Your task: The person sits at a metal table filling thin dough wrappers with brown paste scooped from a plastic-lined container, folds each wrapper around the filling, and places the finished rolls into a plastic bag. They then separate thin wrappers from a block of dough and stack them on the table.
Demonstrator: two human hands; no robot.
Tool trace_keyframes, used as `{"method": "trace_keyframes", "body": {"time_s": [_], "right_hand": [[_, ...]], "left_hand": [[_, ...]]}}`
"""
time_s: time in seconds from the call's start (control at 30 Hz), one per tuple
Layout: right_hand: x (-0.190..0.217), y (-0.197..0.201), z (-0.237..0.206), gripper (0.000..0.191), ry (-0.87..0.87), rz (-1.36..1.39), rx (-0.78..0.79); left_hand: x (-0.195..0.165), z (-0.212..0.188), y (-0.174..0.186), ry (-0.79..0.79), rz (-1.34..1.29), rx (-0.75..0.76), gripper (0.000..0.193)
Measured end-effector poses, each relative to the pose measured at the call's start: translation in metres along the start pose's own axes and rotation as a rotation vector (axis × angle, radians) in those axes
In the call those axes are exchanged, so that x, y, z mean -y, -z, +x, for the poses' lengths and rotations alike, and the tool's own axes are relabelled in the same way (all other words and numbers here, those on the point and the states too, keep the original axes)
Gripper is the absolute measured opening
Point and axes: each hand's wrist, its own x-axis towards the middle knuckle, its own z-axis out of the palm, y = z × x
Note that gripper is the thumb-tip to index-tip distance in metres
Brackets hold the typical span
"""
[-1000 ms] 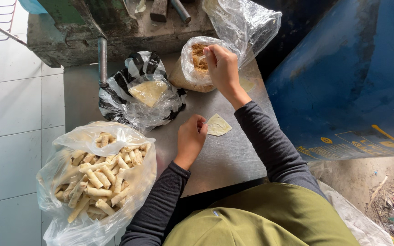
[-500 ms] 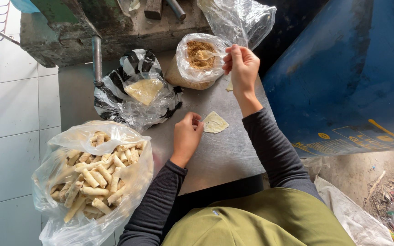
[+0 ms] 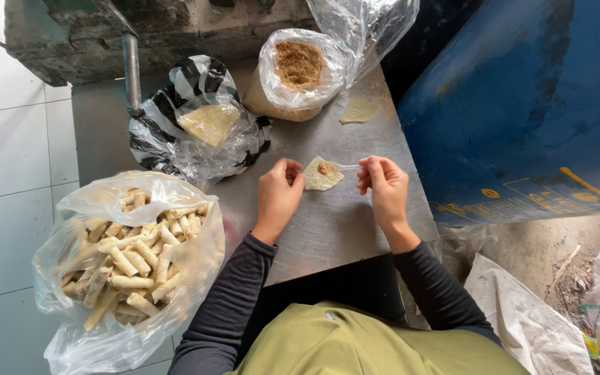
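Beside wrapper (image 3: 322, 175) — rolls bag (image 3: 130, 257), filling bag (image 3: 298, 69).

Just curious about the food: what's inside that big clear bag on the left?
The clear plastic bag holds a heap of pale rolled pastry sticks, piled loosely. Only the top layer shows; the rolls beneath it and the bag's bottom are covered.

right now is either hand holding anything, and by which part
The right hand pinches a small clear spoon by its handle end, tip over the wrapper. The left hand holds nothing, only pressing the wrapper's left edge.
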Motion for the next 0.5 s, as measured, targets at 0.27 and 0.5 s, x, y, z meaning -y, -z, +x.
{"method": "trace_keyframes", "body": {"time_s": [0.27, 0.5], "right_hand": [[0.009, 0.002, -0.044, 0.01, 0.459, -0.52, 0.152], [0.027, 0.005, -0.059, 0.025, 0.7, -0.739, 0.397]], "left_hand": [[0.003, -0.008, -0.009, 0.087, -0.119, 0.03, 0.017], [0.005, -0.012, -0.011, 0.062, -0.109, 0.017, 0.016]]}}
